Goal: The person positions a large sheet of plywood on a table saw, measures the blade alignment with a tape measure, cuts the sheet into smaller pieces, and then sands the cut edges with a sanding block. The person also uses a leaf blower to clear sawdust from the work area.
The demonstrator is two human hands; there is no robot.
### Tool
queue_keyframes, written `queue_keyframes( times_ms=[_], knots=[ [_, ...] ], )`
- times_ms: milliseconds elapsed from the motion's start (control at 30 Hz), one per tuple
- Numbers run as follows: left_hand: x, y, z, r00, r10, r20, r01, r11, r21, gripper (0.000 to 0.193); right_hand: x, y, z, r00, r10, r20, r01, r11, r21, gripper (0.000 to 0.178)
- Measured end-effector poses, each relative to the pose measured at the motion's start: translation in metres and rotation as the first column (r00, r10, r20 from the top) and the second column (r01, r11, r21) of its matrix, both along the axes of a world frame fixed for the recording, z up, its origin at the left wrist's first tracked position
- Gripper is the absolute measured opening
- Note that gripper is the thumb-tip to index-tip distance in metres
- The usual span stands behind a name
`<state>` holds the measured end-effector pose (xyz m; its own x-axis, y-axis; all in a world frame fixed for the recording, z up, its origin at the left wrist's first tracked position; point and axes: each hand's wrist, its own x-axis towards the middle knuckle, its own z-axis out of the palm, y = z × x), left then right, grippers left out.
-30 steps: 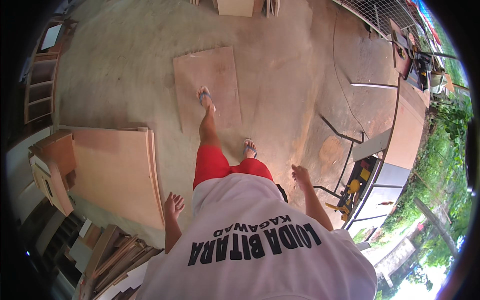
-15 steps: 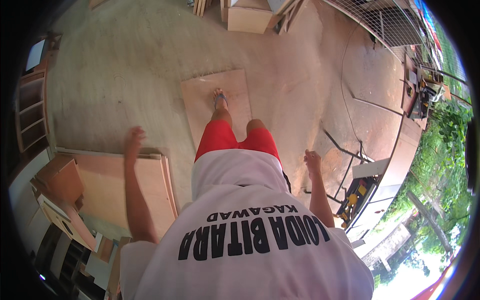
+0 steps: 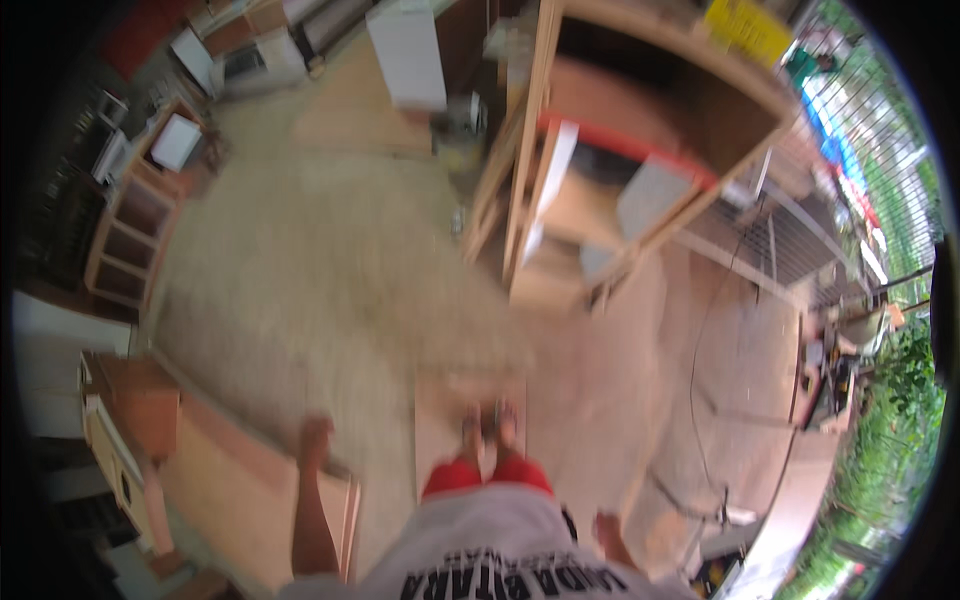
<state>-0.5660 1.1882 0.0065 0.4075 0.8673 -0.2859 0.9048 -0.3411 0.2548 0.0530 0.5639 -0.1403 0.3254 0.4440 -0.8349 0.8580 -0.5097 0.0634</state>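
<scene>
My left hand (image 3: 316, 437) hangs out to my left, near the edge of a stack of wooden panels (image 3: 250, 480). My right hand (image 3: 607, 527) is low at my right side, above the floor and close to my shirt. Motion smears the fingers of both hands. Nothing is seen in either hand. Both my feet (image 3: 488, 425), in sandals, are on a flat square board (image 3: 432, 400) lying on the floor.
A tall open wooden cabinet frame (image 3: 525, 200) with shelves stands ahead to the right. A shelf unit (image 3: 130, 250) is at the left, a wooden box (image 3: 145, 400) by the panels. A thin cable (image 3: 693, 385) and dark metal bars (image 3: 685, 500) lie to the right.
The view has tilted up, bringing the cabinet and the far floor into sight. Both feet now show on the board, where one showed before. My hands appear lower in the picture.
</scene>
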Motion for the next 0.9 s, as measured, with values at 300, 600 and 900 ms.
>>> queue_keyframes(
  times_ms=[300, 600, 900],
  knots=[
    [0.113, -0.002, 0.011, 0.266, 0.810, 0.522, -0.678, 0.543, -0.496, 0.023, 0.069, 0.295, 0.124, 0.580, -0.794, -0.184, 0.740, 0.418, 0.526, 0.071],
    [0.349, 0.127, 0.210, 0.419, -0.249, 0.873, 0.106, 0.969, 0.225, 0.040, -0.097, 0.685, 0.248, -0.452, -0.151, -0.879, 0.819, 0.322, -0.475, 0.108],
    [0.279, 0.297, 0.016, 0.736, 0.273, 0.620, 0.156, 0.822, -0.547, 0.081, -0.211, 0.755, 0.356, -0.534, 0.192, -0.823, 0.836, 0.264, -0.481, 0.102]
  ],
)
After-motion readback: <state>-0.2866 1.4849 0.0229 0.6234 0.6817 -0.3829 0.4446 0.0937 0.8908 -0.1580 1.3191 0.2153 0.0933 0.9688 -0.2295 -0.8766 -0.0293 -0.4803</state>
